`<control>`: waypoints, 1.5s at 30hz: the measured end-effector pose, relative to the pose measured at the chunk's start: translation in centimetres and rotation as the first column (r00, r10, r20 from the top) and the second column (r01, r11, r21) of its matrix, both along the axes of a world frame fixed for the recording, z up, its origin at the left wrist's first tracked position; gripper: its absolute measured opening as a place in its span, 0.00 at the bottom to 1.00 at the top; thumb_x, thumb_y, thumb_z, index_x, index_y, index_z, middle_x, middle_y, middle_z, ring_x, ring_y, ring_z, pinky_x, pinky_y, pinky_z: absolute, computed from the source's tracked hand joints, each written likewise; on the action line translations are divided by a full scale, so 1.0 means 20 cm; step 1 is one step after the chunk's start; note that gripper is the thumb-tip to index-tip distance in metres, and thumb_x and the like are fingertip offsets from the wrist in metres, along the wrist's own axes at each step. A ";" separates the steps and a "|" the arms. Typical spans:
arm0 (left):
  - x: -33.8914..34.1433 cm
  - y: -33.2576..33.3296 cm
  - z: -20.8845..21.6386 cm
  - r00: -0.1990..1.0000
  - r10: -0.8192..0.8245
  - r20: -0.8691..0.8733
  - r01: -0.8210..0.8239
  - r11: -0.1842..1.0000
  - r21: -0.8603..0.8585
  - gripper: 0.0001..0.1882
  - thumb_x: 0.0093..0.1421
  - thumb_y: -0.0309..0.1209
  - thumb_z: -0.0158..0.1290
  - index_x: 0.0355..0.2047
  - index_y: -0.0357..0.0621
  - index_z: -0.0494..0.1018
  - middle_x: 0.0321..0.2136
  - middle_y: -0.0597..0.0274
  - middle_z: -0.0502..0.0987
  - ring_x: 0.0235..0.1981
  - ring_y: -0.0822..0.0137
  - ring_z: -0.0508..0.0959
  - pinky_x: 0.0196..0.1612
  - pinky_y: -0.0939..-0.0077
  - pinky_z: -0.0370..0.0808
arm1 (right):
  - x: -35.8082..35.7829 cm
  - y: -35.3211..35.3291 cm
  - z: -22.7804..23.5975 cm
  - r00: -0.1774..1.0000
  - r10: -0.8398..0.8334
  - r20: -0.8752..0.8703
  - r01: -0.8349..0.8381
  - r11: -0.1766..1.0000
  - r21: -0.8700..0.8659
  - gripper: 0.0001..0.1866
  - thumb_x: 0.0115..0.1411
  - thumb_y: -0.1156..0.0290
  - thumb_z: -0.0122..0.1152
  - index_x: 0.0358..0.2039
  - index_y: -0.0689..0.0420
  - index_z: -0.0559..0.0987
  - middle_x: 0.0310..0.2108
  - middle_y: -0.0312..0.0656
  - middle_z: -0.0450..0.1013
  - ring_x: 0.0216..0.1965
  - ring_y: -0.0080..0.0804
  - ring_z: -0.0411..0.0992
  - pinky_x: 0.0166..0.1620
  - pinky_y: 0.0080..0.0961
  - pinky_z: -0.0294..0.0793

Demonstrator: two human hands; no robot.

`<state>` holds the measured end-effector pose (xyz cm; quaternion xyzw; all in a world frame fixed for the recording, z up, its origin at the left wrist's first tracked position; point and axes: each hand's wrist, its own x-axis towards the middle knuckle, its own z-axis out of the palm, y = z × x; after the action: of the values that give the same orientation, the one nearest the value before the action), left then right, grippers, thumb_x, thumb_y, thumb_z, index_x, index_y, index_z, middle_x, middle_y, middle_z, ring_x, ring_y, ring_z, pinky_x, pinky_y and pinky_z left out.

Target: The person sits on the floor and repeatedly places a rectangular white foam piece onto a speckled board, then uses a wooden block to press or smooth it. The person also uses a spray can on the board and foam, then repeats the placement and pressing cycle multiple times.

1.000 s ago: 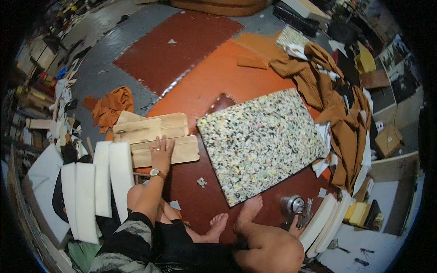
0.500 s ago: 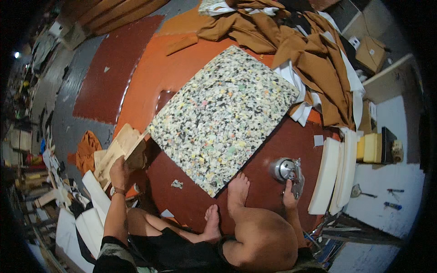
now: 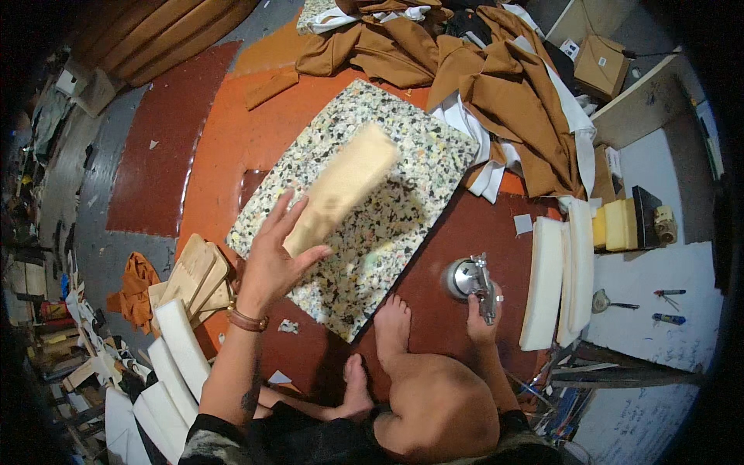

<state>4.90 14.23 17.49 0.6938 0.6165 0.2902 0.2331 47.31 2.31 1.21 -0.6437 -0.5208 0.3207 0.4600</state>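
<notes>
My left hand [image 3: 273, 267] is open, fingers spread, at the near end of a pale wooden board [image 3: 353, 178], blurred by motion. This rounded board lies on or just above a speckled foam block [image 3: 434, 155]; I cannot tell whether it touches. A shadow falls on the foam beside it. At the right, my right hand [image 3: 483, 322] is closed around a silver spray gun [image 3: 487, 298] with a round metal cup, held over the dark red floor mat. Several similar wooden boards [image 3: 198, 275] are stacked left of the foam block.
White curved foam strips [image 3: 174, 341] lie beside my left arm, with more white strips [image 3: 542, 287] on the right. Brown fabric [image 3: 511, 101] is heaped beyond the foam block. My bare feet [image 3: 392, 325] are close to its near corner. Yellow blocks [image 3: 620, 225] sit far right.
The wooden board has come from the stack at the left to the foam block. My left hand has moved rightward and its fingers have spread. The right hand still holds the spray gun.
</notes>
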 end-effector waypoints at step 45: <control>-1.09 -1.96 -0.53 0.595 0.790 -0.149 -0.730 0.454 -0.511 0.22 0.74 0.40 0.50 0.52 0.28 0.76 0.44 0.48 0.83 0.47 0.60 0.81 0.54 0.69 0.75 | -0.63 0.48 0.53 0.954 0.294 -0.054 -0.295 0.896 -0.331 0.21 0.69 0.63 0.66 0.55 0.66 0.81 0.43 0.41 0.82 0.45 0.21 0.77 0.50 0.25 0.76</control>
<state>-16.95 -24.89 6.98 0.2357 0.9003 0.2220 0.2907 34.66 11.90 11.75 -0.6258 -0.5493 0.4715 0.2905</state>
